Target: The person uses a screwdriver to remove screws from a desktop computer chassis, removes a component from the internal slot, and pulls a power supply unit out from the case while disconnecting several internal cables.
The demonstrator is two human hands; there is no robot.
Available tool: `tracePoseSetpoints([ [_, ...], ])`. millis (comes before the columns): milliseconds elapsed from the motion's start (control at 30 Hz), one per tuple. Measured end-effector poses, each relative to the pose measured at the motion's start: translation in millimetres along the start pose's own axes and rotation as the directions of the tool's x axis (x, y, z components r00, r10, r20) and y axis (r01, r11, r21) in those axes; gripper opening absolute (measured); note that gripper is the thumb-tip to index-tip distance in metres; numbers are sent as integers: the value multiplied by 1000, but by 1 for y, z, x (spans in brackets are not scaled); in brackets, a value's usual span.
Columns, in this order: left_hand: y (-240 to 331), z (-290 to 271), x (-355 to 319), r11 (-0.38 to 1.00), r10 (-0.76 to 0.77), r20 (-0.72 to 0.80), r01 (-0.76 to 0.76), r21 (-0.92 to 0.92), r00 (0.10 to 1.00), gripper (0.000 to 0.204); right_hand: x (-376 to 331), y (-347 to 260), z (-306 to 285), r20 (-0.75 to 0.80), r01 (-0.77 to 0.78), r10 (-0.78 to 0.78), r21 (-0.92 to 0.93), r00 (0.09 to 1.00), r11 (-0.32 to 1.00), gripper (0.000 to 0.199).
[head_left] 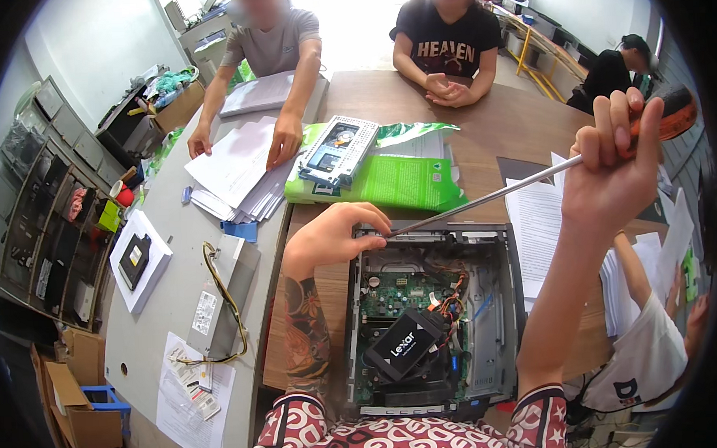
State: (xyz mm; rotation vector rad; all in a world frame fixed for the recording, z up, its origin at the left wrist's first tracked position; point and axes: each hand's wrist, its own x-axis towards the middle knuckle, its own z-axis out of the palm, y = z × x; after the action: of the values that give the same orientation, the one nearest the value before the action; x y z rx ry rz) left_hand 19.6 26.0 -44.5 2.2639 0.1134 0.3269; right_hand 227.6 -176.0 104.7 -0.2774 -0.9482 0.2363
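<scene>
Up at the right, my right hand (609, 164) is closed around the orange and black handle of a long screwdriver (484, 197). Its steel shaft slants down to the left, over the far edge of an opened desktop computer case (500, 314). There my left hand (327, 239) pinches the screwdriver's tip between thumb and fingers; whether a screw is there too is hidden. Inside the case are a green motherboard (396, 294), bundled cables (453, 300) and a loose black solid-state drive (406, 345) lying tilted near the middle.
Past the case, a metal drive bracket (340, 149) lies on a green plastic bag (404, 187). To the left stand a power supply (219, 300) with cables and a white box (159, 266) bearing a black drive. Papers (536, 226) lie at right. A person handles papers (238, 169) opposite; others sit nearby.
</scene>
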Motion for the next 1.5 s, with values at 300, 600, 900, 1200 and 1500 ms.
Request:
tracePoseSetpoints([
  [300, 1, -4, -3, 994, -38, 14, 39, -106, 999, 15, 2, -3, -2, -44, 21, -22, -8, 999, 1000, 24],
  [600, -5, 2, -3, 960, -46, -73, 24, -279, 996, 13, 6, -5, -9, -91, 44, -44, -2, 995, 999, 25],
  [900, 1, -7, -11, 919, -107, 24, 108, -380, 994, 14, 8, -7, -15, -133, 53, -53, -8, 990, 999, 25],
  [1200, 23, 0, 1, 992, -103, -35, 100, -80, 994, 11, 5, -12, -16, -72, 40, -45, -64, 996, 997, 26],
  [1500, 22, -4, -11, 899, -303, 6, 288, -330, 953, 9, 5, 8, -7, -233, 2, -5, -14, 973, 1000, 29],
])
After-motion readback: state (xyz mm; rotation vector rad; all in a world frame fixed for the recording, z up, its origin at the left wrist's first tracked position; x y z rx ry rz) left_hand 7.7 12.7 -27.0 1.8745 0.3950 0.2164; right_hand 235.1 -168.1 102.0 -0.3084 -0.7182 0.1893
